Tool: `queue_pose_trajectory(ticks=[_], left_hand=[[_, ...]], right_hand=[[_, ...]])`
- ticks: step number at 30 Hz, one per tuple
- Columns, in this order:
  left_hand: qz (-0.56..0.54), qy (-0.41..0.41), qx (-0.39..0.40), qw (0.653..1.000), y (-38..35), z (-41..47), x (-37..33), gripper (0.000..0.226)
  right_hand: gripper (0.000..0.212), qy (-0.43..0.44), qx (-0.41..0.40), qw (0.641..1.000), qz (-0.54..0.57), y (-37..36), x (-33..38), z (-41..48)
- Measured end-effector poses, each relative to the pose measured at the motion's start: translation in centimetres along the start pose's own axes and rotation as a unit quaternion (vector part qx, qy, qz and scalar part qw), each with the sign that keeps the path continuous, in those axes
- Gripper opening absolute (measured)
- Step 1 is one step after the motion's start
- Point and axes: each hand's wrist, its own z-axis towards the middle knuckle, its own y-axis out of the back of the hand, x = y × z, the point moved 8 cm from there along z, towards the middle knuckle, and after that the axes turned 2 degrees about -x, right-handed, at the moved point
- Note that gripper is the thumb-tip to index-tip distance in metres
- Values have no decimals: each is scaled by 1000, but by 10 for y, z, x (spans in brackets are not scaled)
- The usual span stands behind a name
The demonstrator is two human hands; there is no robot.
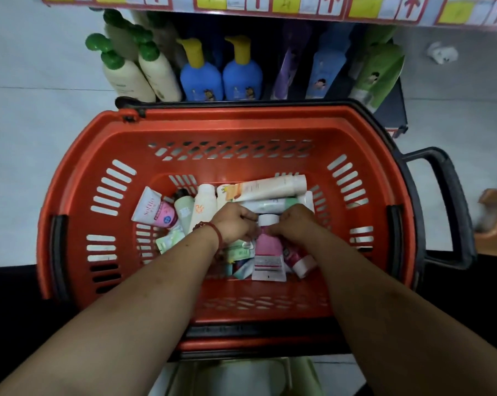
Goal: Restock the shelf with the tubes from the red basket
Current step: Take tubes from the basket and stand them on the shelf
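Left hand (236,224) and right hand (296,222) curl in from either side, pinching the pink soft tube with a white cap (268,247). It lies atop the pile in the red slotted plastic basket (241,130), just below blue yellow-topped pump bottles (201,78).

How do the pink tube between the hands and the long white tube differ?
The pink tube points its cap away; the long white tube lies crosswise. The left hand and right hand hold the pink tube; the white one is untouched. Both are in the red basket.
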Motion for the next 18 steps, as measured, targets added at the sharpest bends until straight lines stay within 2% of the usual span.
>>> queue_pose_trajectory(ticks=[5, 10, 14, 18], left_hand=[[-73, 0, 16, 997, 2, -6, 4, 38], [-134, 15, 33, 990, 4, -14, 4, 51], [-122, 6, 49, 991, 15, -26, -8, 48], [-47, -49, 55, 996, 30, -54, -45, 44]], right_hand=[[30, -13, 11, 997, 75, -1, -1, -2], [36, -7, -8, 988, 155, 3, 5, -8], [23, 26, -26, 964, 263, 19, 23, -25], [21, 70, -3, 921, 383, 42, 57, -57]])
